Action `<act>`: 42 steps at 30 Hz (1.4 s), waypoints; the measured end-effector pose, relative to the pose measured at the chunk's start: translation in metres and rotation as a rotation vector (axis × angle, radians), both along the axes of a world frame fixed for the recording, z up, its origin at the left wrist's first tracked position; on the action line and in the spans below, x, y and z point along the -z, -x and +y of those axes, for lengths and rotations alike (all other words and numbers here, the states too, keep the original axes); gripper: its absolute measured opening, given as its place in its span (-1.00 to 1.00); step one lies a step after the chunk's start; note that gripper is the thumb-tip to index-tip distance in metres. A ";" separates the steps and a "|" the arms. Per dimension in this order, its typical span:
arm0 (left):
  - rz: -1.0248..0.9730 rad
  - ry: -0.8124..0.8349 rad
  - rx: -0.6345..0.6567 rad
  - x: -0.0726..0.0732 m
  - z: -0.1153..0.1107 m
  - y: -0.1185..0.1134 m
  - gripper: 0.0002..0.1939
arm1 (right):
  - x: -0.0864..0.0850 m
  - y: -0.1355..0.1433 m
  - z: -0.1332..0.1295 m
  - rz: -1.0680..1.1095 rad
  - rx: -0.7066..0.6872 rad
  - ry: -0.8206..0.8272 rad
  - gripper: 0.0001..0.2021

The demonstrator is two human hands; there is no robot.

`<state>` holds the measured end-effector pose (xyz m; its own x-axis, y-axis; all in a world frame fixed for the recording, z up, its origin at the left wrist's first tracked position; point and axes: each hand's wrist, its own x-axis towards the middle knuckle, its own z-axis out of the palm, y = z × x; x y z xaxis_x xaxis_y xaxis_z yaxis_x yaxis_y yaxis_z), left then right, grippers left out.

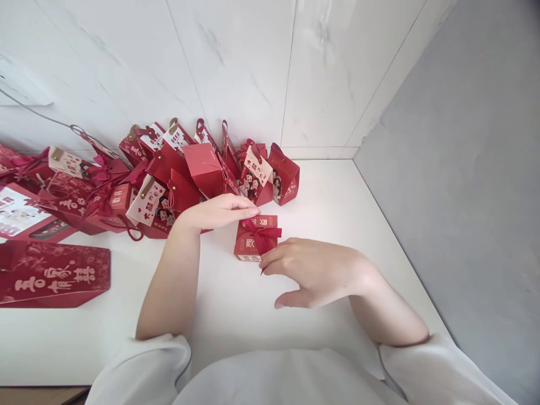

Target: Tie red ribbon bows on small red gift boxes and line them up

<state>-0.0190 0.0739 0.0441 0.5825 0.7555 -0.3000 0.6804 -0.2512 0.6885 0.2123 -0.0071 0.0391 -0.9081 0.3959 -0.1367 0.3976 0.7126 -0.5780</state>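
Note:
A small red gift box with gold characters stands on the white table, tied with a dark red ribbon bow. My left hand reaches across behind the box, its fingers stretched out and the tips near the box's back edge. Over the box's front right side is my right hand, thumb held well apart from the fingers. Its fingertips are at the ribbon's tail; whether they press on it or only rest beside it, I cannot tell. Neither hand visibly grips anything.
Several red gift boxes crowd the back and left, among them an upright pair, a box with a cream tag and a dark red box. A larger red box lies at the left. Behind rises a marbled wall; a grey wall borders the right.

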 end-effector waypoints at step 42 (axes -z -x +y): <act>-0.276 0.319 0.006 0.090 -0.004 0.034 0.06 | 0.152 -0.020 0.067 0.596 0.379 0.388 0.03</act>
